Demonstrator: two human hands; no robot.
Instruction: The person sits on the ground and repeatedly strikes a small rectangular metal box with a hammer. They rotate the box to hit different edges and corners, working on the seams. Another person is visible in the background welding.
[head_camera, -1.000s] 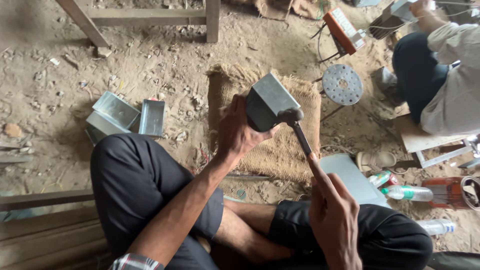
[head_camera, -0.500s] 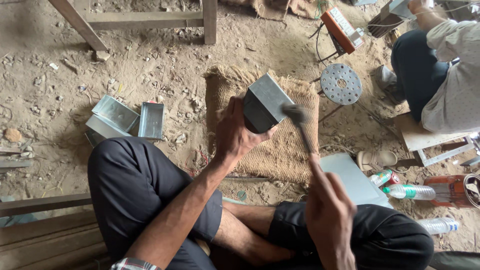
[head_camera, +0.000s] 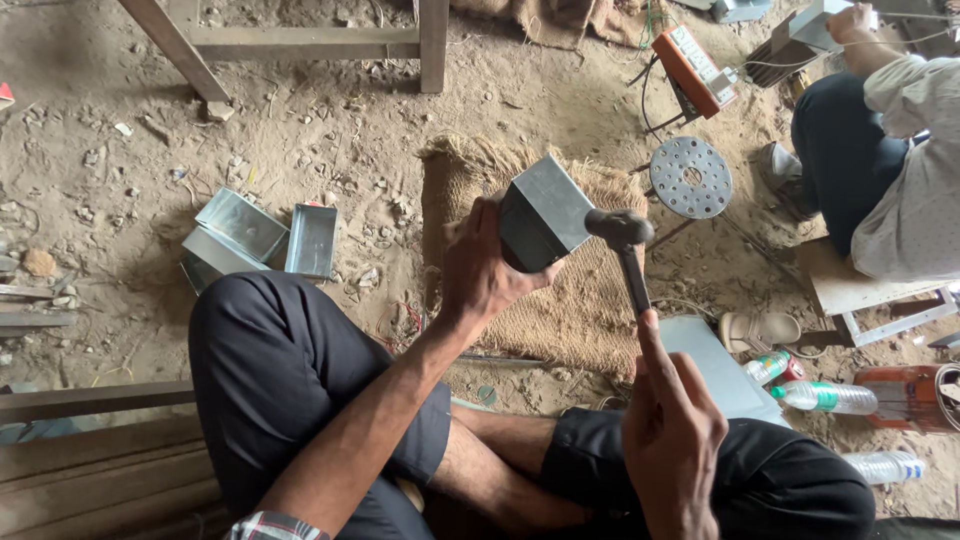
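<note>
The left hand (head_camera: 480, 270) is wrapping its fingers around a grey folded sheet-metal box (head_camera: 541, 212), holding it above the brown woven jute mat (head_camera: 560, 310). The right hand (head_camera: 672, 440) is gripping a black-headed hammer (head_camera: 622, 232), its head touching the box's right side. Similar metal boxes (head_camera: 262, 236) are lying on the dirt floor (head_camera: 330, 130), far left.

One metal box (head_camera: 545, 212), one hammer (head_camera: 622, 240), three plastic bottles (head_camera: 822, 397).
</note>
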